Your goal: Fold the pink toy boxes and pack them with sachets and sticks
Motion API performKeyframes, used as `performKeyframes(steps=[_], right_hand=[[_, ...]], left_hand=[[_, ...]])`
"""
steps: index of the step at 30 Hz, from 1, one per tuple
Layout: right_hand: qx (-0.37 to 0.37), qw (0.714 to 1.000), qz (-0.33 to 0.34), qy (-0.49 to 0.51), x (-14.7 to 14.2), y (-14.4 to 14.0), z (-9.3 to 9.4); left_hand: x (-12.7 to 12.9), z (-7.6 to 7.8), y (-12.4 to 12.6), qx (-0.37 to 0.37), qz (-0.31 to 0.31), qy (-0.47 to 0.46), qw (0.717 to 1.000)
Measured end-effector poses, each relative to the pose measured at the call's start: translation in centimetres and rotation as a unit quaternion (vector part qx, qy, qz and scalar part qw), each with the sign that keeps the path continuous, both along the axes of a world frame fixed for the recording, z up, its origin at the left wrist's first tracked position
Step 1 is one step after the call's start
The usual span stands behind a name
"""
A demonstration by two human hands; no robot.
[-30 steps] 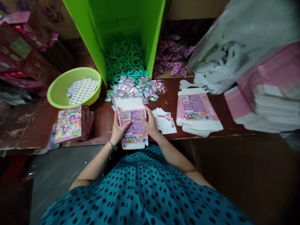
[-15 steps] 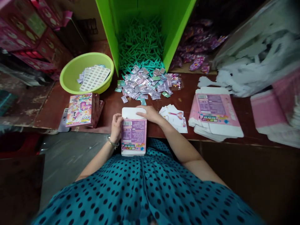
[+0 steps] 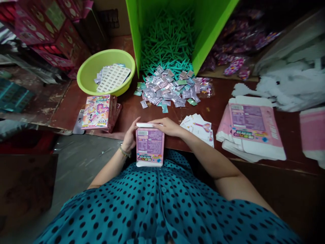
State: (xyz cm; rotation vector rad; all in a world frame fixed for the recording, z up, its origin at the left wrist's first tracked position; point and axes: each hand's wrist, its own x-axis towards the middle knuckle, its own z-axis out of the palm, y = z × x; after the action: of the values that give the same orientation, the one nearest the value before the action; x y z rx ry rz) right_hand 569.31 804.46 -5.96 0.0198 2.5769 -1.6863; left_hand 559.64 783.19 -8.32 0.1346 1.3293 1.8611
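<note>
A small pink and purple carton [image 3: 149,145] stands at the near edge of the brown table [image 3: 132,108], its lower end against my dotted teal dress. My left hand [image 3: 130,135] grips its left side. My right hand [image 3: 166,126] lies over its white top flap, pressing it flat. Just beyond the carton lies a heap of small shiny sachets [image 3: 172,88]. A few printed cards [image 3: 199,127] rest by my right wrist.
A lime bowl [image 3: 88,73] with white sheets sits far left, a finished carton stack [image 3: 99,112] and a phone [image 3: 79,121] near it. A green bin [image 3: 203,37] holds teal sticks. Flat carton blanks [image 3: 251,128] lie right, white plastic bags beyond.
The carton's top flap, standing open a second ago, is now folded down under my right hand. The carton has come nearer to my body, and my view has tilted down and left.
</note>
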Motion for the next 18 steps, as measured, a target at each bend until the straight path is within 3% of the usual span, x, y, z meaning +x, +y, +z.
performKeyframes(steps=[3, 7, 10, 16, 18], right_hand=[[0.038, 0.998, 0.044, 0.009, 0.9, 0.1, -0.2], [0.080, 0.996, -0.028, 0.034, 1.2, -0.7, -0.3], [0.080, 0.995, -0.053, 0.036, 0.7, -0.7, 0.0], [0.081, 0.989, 0.097, 0.076, 1.0, -0.2, 1.1], [0.064, 0.990, 0.075, 0.096, 1.9, -1.4, 0.4]], left_hand=[[1.0, -2.0, -0.7, 0.036, 0.026, 0.103, 0.994], [1.8, -3.4, -1.5, -0.027, 0.030, 0.257, 0.966], [2.0, -3.4, -1.6, -0.043, 0.018, 0.279, 0.959], [2.1, -3.5, -1.9, -0.049, 0.056, 0.365, 0.928], [1.9, -4.0, -2.4, -0.040, 0.076, 0.356, 0.931]])
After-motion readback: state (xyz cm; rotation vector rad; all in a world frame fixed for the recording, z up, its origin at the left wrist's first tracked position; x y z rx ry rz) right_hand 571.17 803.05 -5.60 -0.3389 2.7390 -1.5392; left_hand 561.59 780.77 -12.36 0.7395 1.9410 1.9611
